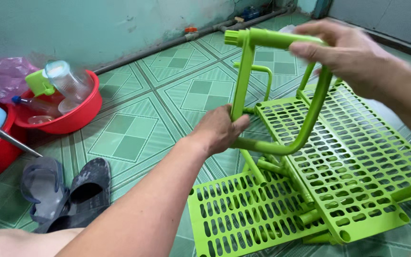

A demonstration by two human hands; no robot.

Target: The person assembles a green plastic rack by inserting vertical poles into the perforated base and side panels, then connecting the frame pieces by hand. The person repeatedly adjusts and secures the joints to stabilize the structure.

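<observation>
Head view: left hand (pixel 220 129) wrapped round green frame (pixel 281 90) at its lower corner, right hand (pixel 343 50) closed on its top bar — best kept level, steady — above slotted shelves (pixel 348 157).

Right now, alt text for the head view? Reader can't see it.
A person's two bare hands hold a green plastic tube frame upright over green slotted shelf panels on a tiled floor: left hand on a lower corner, right hand on the top bar. A red basin of bottles and dark sandals lie to the left.
</observation>
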